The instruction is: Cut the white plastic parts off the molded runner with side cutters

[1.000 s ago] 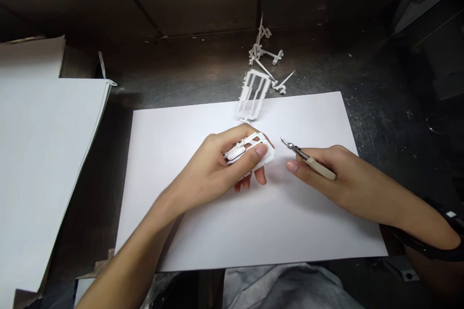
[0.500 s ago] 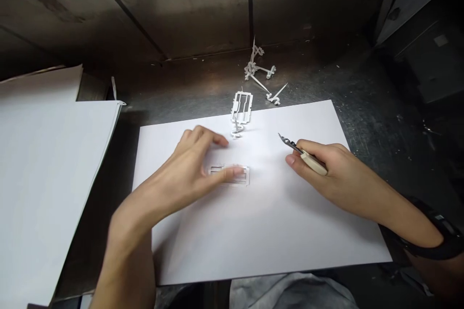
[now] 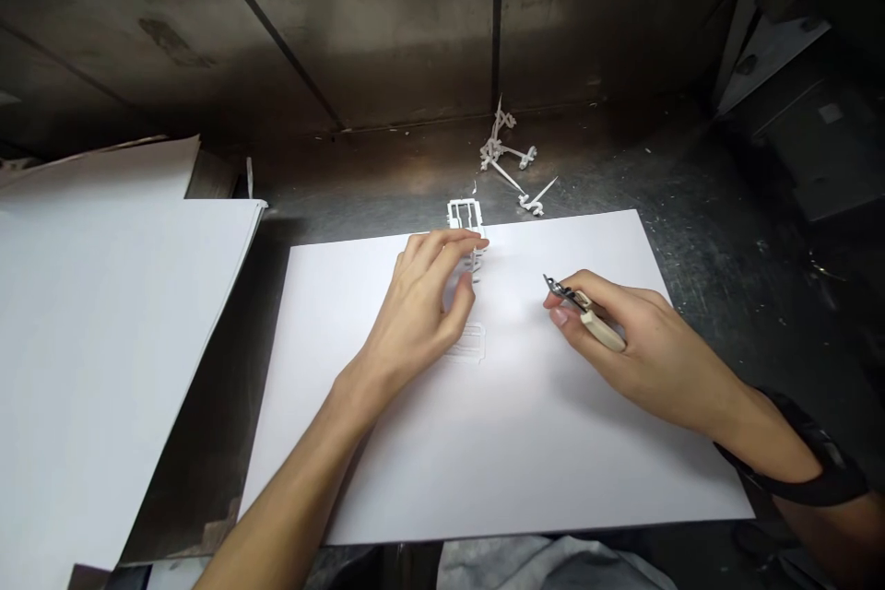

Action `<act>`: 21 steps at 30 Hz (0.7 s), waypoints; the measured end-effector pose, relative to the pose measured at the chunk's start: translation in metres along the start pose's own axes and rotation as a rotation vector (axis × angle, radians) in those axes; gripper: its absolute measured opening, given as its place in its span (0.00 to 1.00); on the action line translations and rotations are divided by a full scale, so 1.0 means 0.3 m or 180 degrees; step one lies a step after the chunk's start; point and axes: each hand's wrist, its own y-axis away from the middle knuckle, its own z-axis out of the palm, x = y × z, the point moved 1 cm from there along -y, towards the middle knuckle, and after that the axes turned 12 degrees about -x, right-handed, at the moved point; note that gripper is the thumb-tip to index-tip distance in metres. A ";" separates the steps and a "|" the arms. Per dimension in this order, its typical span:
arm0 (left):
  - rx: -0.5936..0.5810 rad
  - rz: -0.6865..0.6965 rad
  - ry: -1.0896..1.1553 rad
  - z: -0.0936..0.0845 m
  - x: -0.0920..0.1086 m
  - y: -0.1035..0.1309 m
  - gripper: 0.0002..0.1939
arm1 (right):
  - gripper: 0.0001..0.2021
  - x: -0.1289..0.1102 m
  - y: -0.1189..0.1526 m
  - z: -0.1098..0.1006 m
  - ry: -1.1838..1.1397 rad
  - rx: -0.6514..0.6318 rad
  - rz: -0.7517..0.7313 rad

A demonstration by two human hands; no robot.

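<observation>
My left hand (image 3: 421, 304) is over the upper middle of a white sheet (image 3: 539, 442), its thumb and index finger apart. Close to those fingertips stands a small curled piece of white plastic sprue (image 3: 477, 265), partly covered by the hand; whether they touch it I cannot tell. Just beyond the fingers is a white plastic frame part (image 3: 465, 212) at the sheet's far edge. Another flat white frame part (image 3: 471, 344) lies below the thumb, partly hidden. My right hand (image 3: 622, 332) is wrapped round nippers (image 3: 600, 330) with cream handles, their metal jaws pointing up and left above the sheet.
Several white sprue scraps (image 3: 494, 152) lie in a loose heap on the dark metal table (image 3: 387, 180) behind the sheet. A stack of large white sheets (image 3: 117, 295) takes up the left side. A metal wall (image 3: 387, 28) rises at the back.
My left hand has moved forward and right, from above the nearer frame part to the curled sprue piece. My right hand keeps the nippers in nearly the same place. The view has shifted slightly.
</observation>
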 end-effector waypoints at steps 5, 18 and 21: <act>0.0385 0.0156 0.0444 0.021 0.008 -0.002 0.07 | 0.08 0.014 0.007 0.011 0.0132 0.0114 -0.0120; -0.0386 -0.0644 0.4088 0.027 0.101 0.012 0.24 | 0.03 -0.006 0.005 0.000 -0.0533 0.0091 -0.0472; -0.0598 -0.0747 0.3648 0.039 0.119 0.018 0.22 | 0.11 -0.010 0.009 -0.015 -0.1088 0.0034 -0.0017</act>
